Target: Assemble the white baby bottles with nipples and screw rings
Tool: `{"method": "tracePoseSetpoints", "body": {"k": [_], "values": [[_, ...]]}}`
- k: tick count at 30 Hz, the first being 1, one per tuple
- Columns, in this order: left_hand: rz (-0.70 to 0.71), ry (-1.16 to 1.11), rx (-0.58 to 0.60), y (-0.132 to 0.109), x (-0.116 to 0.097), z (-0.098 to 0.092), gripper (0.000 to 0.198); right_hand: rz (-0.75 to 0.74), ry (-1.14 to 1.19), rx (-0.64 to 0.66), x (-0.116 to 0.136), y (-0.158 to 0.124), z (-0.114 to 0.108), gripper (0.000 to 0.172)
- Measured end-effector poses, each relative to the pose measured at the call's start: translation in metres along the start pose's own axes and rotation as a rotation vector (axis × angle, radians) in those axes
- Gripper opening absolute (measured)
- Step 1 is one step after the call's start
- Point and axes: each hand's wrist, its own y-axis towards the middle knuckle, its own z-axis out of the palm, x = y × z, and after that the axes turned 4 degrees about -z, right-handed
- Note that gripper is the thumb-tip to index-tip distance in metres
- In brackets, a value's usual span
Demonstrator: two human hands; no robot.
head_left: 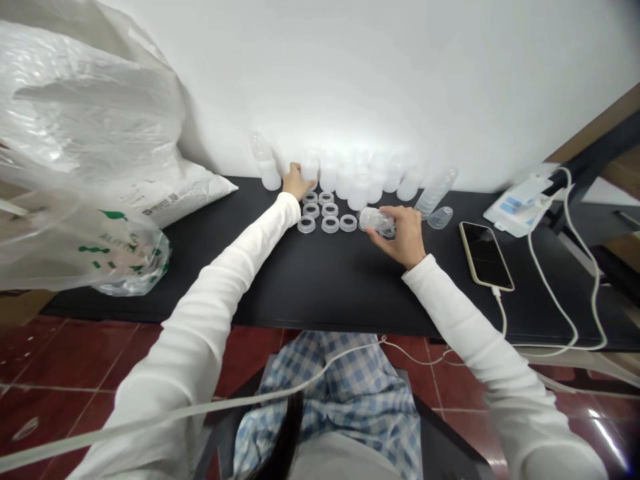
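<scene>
My left hand (299, 181) is closed around a frosted white bottle (311, 169) at the left end of a group of similar bottles (357, 190). Left of it stands a bottle with a clear domed cap (265, 161). In front lie several translucent screw rings (330, 224) in short rows. My right hand (404, 233) pinches a clear bottle cap (371, 219) just above the table, at the right end of the rings. Whether anything sits inside that cap is hard to make out. Beside this hand are a leaning stack of clear caps (438, 192) and one loose cap (441, 217).
Large plastic bags (90, 120) bulge over the left part of the black table (320, 287). To the right, a phone (486, 257) lies charging, near a white box (520, 203) and looping cables (543, 280). A white wall rises behind the bottles.
</scene>
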Motion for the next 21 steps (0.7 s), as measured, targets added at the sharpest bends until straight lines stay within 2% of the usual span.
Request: {"method": "tracePoseSetpoints", "body": {"k": [3,6,8,10,11,12,13,15,16,18,21], "values": [[-0.160,0.081,-0.020,-0.001,-0.010,0.005,0.053,-0.017,-0.012,-0.002,0.002,0.000,0.002,0.040],[-0.204,0.025,-0.030,-0.008,-0.017,0.003,0.053,-0.025,0.005,0.001,0.003,0.000,0.003,0.039],[-0.191,-0.036,-0.086,-0.023,-0.021,-0.001,0.051,0.004,0.034,0.023,0.004,0.000,0.003,0.040],[-0.080,-0.077,-0.113,-0.050,-0.029,-0.005,0.039,0.040,0.060,0.038,0.006,0.001,0.004,0.041],[-0.007,-0.100,-0.070,-0.067,-0.034,-0.006,0.028,0.052,0.068,0.036,0.007,0.001,0.005,0.042],[0.057,-0.130,0.029,-0.086,-0.040,-0.006,0.018,0.059,0.070,0.031,0.009,0.001,0.006,0.042],[0.088,-0.168,0.165,-0.105,-0.047,-0.005,0.021,0.063,0.068,0.023,0.010,0.001,0.007,0.042],[0.100,-0.262,0.461,-0.139,-0.061,-0.002,0.043,0.072,0.064,0.001,0.013,0.000,0.011,0.041],[0.097,-0.301,0.544,-0.152,-0.066,0.001,0.048,0.078,0.068,-0.011,0.014,-0.001,0.012,0.040],[0.078,-0.381,0.604,-0.171,-0.074,0.007,0.050,0.099,0.086,-0.032,0.015,-0.002,0.015,0.039],[0.067,-0.467,0.584,-0.179,-0.079,0.013,0.050,0.127,0.121,-0.050,0.016,-0.003,0.017,0.033]]}}
